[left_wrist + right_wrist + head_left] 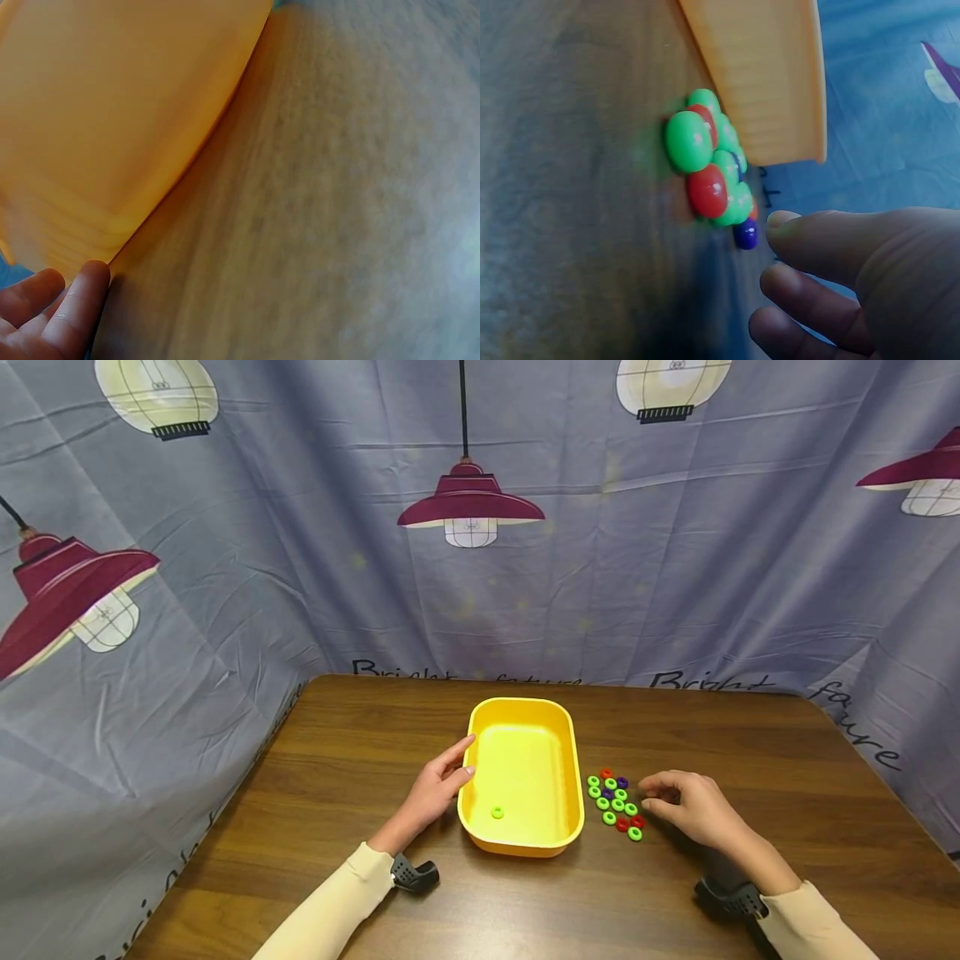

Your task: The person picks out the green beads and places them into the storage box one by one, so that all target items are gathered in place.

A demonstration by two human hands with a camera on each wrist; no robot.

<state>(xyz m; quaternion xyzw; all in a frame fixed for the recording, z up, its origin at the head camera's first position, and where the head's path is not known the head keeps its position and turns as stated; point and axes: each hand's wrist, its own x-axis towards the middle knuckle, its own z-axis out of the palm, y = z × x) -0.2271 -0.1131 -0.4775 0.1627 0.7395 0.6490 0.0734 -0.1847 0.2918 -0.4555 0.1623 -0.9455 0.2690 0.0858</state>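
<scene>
A yellow tray (525,768) stands on the table, with one green ring (497,812) lying on its floor. My left hand (437,789) is at the tray's left side, fingertips right at the rim and fingers relaxed. Right of the tray lies a loose cluster of small green, red and purple rings (618,805). Just right of that cluster hovers my right hand (693,806), its fingers slightly bent with nothing between them. In the right wrist view its thumb and fingertips appear close to a purple ring (746,233).
The wooden table (360,727) ends at a blue-grey curtain (330,568) printed with lamps, behind and at the sides. Both wrists wear a black strap with a camera. The tray's wall (769,90) rises close beside the rings.
</scene>
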